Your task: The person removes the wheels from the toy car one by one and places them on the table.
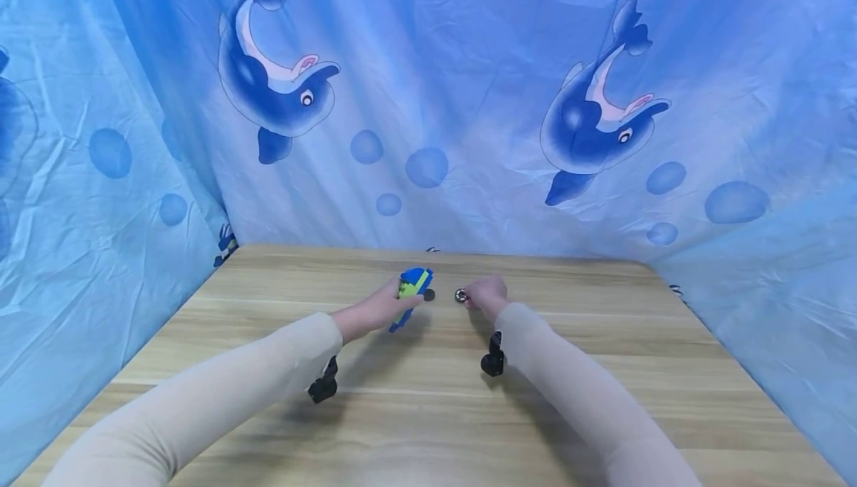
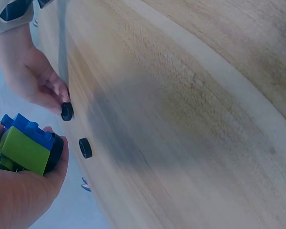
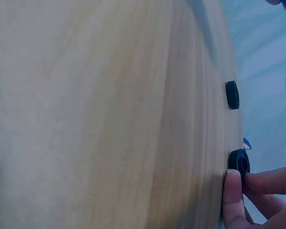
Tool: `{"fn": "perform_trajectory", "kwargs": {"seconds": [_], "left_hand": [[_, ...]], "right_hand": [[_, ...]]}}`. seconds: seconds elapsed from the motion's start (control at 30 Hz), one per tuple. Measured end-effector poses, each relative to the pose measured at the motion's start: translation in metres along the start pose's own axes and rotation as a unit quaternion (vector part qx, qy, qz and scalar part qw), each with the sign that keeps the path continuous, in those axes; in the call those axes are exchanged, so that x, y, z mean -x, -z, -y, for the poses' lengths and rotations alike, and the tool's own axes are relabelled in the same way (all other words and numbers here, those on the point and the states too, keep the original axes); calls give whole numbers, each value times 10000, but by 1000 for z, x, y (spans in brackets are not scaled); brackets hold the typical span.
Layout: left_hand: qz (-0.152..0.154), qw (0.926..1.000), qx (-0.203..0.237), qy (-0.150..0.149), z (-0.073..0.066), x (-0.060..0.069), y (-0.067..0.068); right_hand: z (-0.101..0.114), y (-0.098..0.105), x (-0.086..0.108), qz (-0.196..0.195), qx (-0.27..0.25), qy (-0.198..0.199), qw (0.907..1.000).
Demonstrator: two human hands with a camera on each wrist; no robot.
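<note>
Left sleeve (image 1: 221, 390): pale, reaching forward over the wood-grain tabletop (image 1: 415, 413). Black wrist camera (image 1: 323, 386) strapped below the cuff, behind the left fingers. High beyond those fingers, a printed dolphin (image 1: 268, 93) on the blue cloth (image 1: 482, 100).

Left hand (image 1: 378, 310): thumb and fingers curled about a blue and lime-green block toy (image 1: 411, 289), gripping it from its left side. Toy tilted, its far end past the fingertips, its near blue end sticking out below the thumb. Left wrist view shows a black round part (image 2: 56, 153) at one end of the toy, against the inside of the fingers.

Loose black wheel (image 1: 430, 295): flat on the wood, between the two hands; nearer the left thumb, a clear gap from the right fingertips.

Second wheel (image 1: 460, 295): at the tips of the right thumb and forefinger, hub showing. Contact with the wood: cannot tell.

Right hand (image 1: 489, 295): narrow pinch on that wheel, the other fingers folded beneath. Behind its fingers, a second black camera (image 1: 492, 360) at the cuff, then the right sleeve (image 1: 576, 383). High beyond and right of the fingers, another dolphin (image 1: 596, 115).
</note>
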State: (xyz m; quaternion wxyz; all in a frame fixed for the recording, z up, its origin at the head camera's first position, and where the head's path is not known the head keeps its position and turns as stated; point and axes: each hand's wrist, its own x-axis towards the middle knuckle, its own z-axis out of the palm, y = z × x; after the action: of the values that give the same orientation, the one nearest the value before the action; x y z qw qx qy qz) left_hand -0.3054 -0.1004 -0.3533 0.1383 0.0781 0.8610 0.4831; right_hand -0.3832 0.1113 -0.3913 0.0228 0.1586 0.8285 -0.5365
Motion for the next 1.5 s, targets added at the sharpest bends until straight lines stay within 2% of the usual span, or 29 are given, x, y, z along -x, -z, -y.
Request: {"fn": "perform_trajectory", "kwargs": {"seconds": [0.27, 0.7, 1.03, 1.17, 1.33, 1.5], "left_hand": [[-5, 9999, -94, -75, -4, 1, -2], [-9, 9999, -145, -70, -3, 0, -7], [-11, 9997, -189, -125, -7, 0, -1], [31, 9998, -46, -202, -12, -3, 2], [58, 9996, -101, -276, -16, -6, 1], [81, 9985, -335, -432, -15, -7, 2]], "right_hand": [[1, 2, -1, -71, -200, -65, 9998], [-4, 3, -1, -18, -93, -83, 9999], [-1, 6, -4, 94, -6, 49, 9999], [5, 14, 1, 140, 125, 185, 9997], [13, 29, 12, 536, 196, 424, 9975], [25, 40, 22, 1205, -474, 533, 9902]]}}
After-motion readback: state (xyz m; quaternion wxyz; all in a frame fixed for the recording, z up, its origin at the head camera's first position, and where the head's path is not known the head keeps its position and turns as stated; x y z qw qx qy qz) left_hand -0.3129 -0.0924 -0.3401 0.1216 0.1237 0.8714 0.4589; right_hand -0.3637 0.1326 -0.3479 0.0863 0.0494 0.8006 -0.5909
